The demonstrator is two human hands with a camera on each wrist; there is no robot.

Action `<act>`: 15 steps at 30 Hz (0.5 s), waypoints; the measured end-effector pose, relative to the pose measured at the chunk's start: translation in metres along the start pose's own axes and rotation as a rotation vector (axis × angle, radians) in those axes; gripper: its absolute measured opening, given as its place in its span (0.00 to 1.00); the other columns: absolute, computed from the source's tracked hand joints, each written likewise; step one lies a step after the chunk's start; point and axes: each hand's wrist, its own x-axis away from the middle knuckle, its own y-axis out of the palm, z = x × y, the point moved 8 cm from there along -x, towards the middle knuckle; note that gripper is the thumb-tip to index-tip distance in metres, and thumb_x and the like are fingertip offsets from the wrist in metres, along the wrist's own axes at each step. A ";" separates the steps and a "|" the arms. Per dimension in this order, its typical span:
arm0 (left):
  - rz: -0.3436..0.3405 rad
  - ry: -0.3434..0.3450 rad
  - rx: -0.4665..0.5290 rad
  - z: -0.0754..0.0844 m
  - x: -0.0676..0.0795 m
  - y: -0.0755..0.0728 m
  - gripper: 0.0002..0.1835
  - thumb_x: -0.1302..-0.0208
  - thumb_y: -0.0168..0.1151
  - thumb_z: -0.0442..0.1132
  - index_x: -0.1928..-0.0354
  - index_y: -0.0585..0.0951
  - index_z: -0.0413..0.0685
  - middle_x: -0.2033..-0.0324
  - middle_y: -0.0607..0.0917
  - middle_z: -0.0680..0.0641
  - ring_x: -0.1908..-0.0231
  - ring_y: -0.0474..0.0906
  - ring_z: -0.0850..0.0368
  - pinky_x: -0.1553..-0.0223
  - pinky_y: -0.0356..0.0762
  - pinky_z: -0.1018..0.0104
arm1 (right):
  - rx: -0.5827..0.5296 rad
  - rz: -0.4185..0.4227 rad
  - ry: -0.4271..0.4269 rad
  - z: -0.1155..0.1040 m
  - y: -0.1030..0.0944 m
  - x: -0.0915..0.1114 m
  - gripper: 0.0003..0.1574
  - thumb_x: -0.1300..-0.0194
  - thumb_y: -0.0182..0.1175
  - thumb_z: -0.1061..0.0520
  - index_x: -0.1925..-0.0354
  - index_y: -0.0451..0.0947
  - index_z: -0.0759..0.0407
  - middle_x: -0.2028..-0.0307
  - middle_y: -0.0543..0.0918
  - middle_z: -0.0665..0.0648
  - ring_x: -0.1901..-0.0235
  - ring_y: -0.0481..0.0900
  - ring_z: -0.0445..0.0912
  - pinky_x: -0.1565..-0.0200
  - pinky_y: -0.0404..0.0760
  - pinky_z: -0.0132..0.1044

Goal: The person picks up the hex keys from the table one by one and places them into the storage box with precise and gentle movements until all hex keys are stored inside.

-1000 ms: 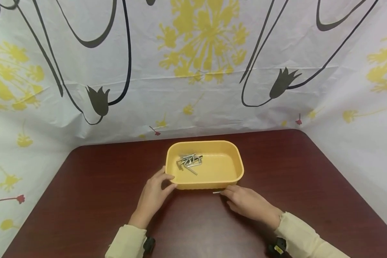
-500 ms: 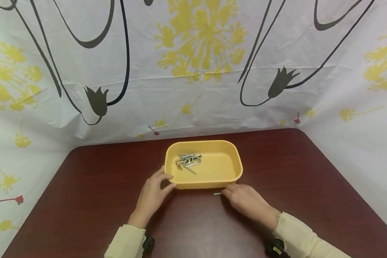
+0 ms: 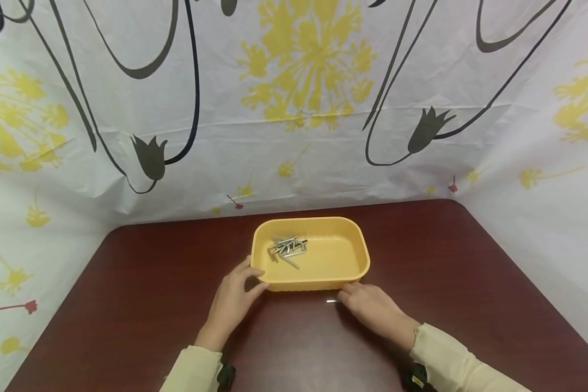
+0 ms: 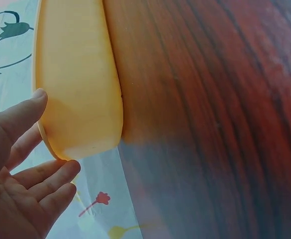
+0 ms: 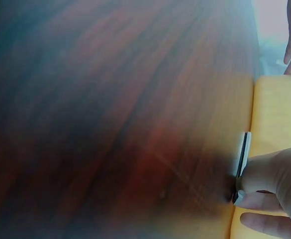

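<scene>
A yellow plastic tray (image 3: 343, 250) stands on the table, with several L-shaped hex keys (image 3: 288, 247) heaped in its left half. At its front left corner my left hand (image 3: 228, 305) holds the rim, thumb and fingers around the edge; the left wrist view shows the thumb (image 4: 28, 109) against the tray wall. Just in front of the tray, my right hand (image 3: 374, 310) pinches one hex key (image 5: 244, 154) between thumb and fingers. Only one end of that key (image 3: 331, 301) shows in the head view. Other right fingers lie against the tray's front wall (image 5: 274, 114).
The table (image 3: 152, 283) is dark red-brown wood with rounded far corners. A white cloth (image 3: 294, 163) with yellow, grey and red flower prints hangs behind it and along both sides. Both wrists carry small black devices (image 3: 226, 375) below cream sleeves.
My right hand has shifted slightly toward me with the hex key, leaving a little more gap from the tray. My left hand keeps its hold, and the head view has tilted slightly.
</scene>
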 end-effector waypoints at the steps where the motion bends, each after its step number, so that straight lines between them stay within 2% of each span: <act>1: 0.000 0.000 0.000 0.000 0.000 0.000 0.15 0.50 0.72 0.39 0.58 0.84 0.45 0.39 0.71 0.39 0.40 0.67 0.45 0.44 0.68 0.50 | -0.007 -0.002 -0.004 0.000 0.000 0.000 0.13 0.56 0.67 0.68 0.76 0.73 0.56 0.75 0.75 0.50 0.76 0.74 0.44 0.81 0.72 0.33; 8: 0.014 0.028 0.003 0.001 0.001 0.000 0.15 0.50 0.72 0.39 0.59 0.84 0.45 0.40 0.71 0.39 0.41 0.68 0.44 0.45 0.69 0.50 | -0.081 0.008 -0.027 -0.001 -0.003 0.002 0.10 0.56 0.63 0.68 0.75 0.75 0.56 0.75 0.73 0.50 0.75 0.73 0.44 0.81 0.72 0.32; 15: 0.021 0.037 0.004 0.002 0.002 -0.001 0.14 0.50 0.72 0.39 0.59 0.84 0.46 0.41 0.72 0.38 0.41 0.69 0.44 0.45 0.69 0.50 | -0.118 0.096 -0.091 -0.006 -0.013 0.003 0.09 0.54 0.55 0.68 0.73 0.75 0.57 0.75 0.71 0.49 0.74 0.72 0.43 0.79 0.72 0.30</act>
